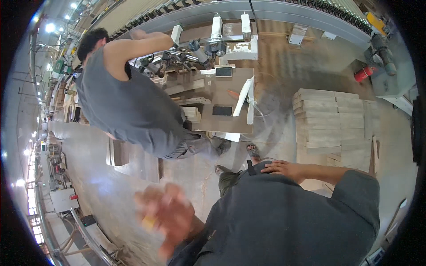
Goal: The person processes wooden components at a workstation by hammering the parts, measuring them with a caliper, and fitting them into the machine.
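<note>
My left hand (166,217) is raised in front of my body at the lower left, smeared by motion. A small yellowish patch shows at its edge; I cannot make out what it is or how the fingers stand. My right hand (282,170) lies flat against the waist of my dark shirt (275,217), fingers stretched out and holding nothing. Ahead of me stands a brown-topped worktable (195,122) with two dark flat rectangular blocks, a near one (222,111) and a far one (223,72), plus light wood pieces (191,113).
A person (128,97) in a grey sleeveless top leans over the table's left side toward machine heads (216,42). Stacked boards (328,117) stand on the floor to the right. Farther right is a red fire extinguisher (364,73). More boards (117,153) stand behind the person.
</note>
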